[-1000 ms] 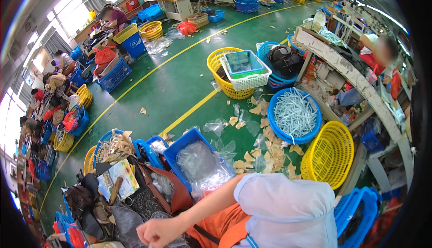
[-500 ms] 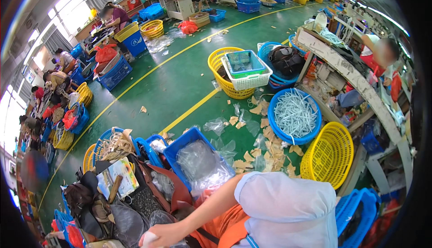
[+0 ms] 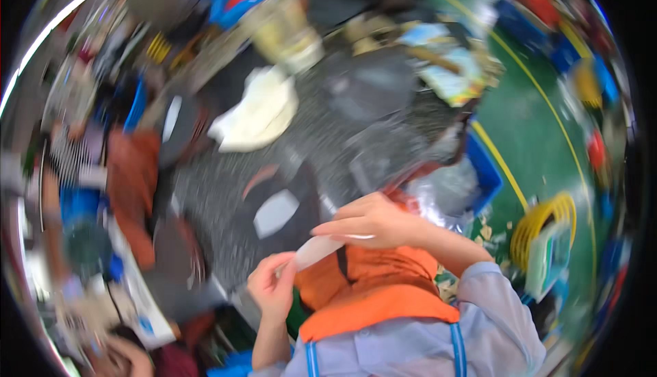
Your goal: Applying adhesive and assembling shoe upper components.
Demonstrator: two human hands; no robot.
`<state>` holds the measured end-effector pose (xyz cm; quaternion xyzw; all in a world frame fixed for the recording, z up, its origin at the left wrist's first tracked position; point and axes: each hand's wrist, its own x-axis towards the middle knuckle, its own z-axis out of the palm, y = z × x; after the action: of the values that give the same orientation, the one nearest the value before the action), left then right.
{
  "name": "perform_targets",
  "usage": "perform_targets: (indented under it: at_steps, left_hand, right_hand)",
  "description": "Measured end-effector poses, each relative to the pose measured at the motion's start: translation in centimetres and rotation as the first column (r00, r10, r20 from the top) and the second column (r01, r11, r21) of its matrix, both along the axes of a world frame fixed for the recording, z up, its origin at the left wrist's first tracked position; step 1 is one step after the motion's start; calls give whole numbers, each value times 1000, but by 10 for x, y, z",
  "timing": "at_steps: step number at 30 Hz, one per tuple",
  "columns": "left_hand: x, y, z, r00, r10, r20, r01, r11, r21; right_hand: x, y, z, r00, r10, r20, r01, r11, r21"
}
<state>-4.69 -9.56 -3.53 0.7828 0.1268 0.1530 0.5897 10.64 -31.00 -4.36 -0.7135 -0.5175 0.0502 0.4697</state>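
Observation:
A thin white piece (image 3: 316,251), like a small soft sheet, stretches between my two hands above my orange apron. My left hand (image 3: 272,284) pinches its lower left end between thumb and fingers. My right hand (image 3: 376,221) has closed fingers on its other end, and a thin white edge shows below them. Just beyond, on the dark speckled table (image 3: 205,202), lies a dark grey flat piece (image 3: 301,195) with a white oval patch (image 3: 276,212) on it. The picture is smeared by motion, so fine detail is lost.
Farther over the table lie a cream-white piece (image 3: 260,113), a dark rounded sheet (image 3: 369,82) and a printed paper (image 3: 448,69). Reddish-brown material (image 3: 133,192) hangs at the left, near another person's arm (image 3: 130,358). A blue bin (image 3: 482,171) and yellow basket (image 3: 540,226) stand right.
The view has swung left and down from the floor to the table. My left hand has come into view, and the white piece now spans both hands.

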Motion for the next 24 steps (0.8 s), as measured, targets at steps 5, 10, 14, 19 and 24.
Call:
perform_targets:
  at_steps: [5, 10, 14, 19, 24]
  left_hand:
    - [-66, 10, -11, 976, 159, -152, -140, 981, 132]
    - [-39, 55, -42, 929, 361, -81, -358, 932, 53]
    - [0, 93, -58, 937, 314, -153, -309, 949, 53]
    - [5, 93, -66, 940, 297, -170, -297, 955, 24]
    - [4, 91, -71, 947, 296, -127, -246, 918, 312]
  right_hand:
    - [-19, 33, -20, 887, 157, -435, -227, 967, -113]
    - [-5, 93, -20, 856, -221, -468, 104, 959, -262]
    - [8, 113, -35, 902, -325, -283, 183, 884, -430]
    - [9, 109, -47, 934, -298, -197, 213, 908, -361]
    - [11, 111, -46, 955, -265, -130, 198, 902, -384]
